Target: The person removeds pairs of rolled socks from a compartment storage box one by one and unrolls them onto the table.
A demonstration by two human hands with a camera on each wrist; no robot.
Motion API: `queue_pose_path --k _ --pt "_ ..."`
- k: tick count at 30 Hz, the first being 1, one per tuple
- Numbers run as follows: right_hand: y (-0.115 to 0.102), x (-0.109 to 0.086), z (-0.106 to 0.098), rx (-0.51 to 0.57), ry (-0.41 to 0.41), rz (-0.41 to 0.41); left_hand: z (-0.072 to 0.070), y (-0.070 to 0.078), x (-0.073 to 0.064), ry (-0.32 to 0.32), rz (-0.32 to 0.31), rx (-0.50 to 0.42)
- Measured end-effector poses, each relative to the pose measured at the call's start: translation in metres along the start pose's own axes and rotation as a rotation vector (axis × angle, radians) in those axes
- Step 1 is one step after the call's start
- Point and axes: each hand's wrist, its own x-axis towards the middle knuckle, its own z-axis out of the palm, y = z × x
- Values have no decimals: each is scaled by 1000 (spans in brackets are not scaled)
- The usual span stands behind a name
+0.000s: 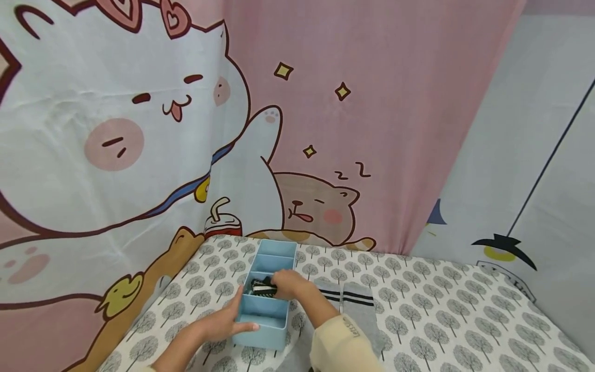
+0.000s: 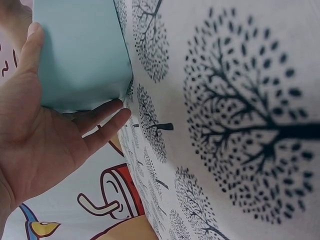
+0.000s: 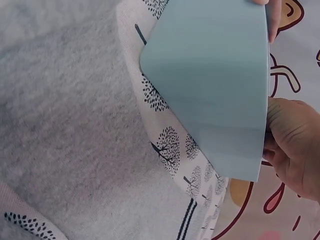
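Observation:
A light blue divided box (image 1: 263,336) stands on the tree-print cloth, its compartments in a row. Inside a middle compartment sits a dark bundle with pale stripes, which looks like folded socks (image 1: 263,287). My right hand (image 1: 285,284) reaches in over the right wall and holds the bundle's right side with curled fingers; the box wall hides the fingertips in the right wrist view. Along the box's left side lies my left hand (image 1: 222,321), its fingers extended against the wall and its thumb toward the near end. The left wrist view shows these straight fingers (image 2: 107,127) beside the box.
Right of the box, grey socks (image 1: 358,310) with double black stripes lie flat, partly covered by my right sleeve (image 1: 341,343). The tree-print cloth (image 1: 432,320) spreads across the surface. A cartoon-print curtain (image 1: 386,129) hangs directly behind it.

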Motion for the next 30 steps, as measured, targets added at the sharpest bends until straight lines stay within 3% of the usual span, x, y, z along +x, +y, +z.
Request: queue_pose_path --k 8,17,30 --pt "7 2 -6 -64 0 -20 -2 3 6 3 0 13" --pt "9 -3 -17 -44 19 -16 -1 6 8 0 10 0" --pt "2 -9 -36 30 33 -58 0 -2 4 -32 17 -80"
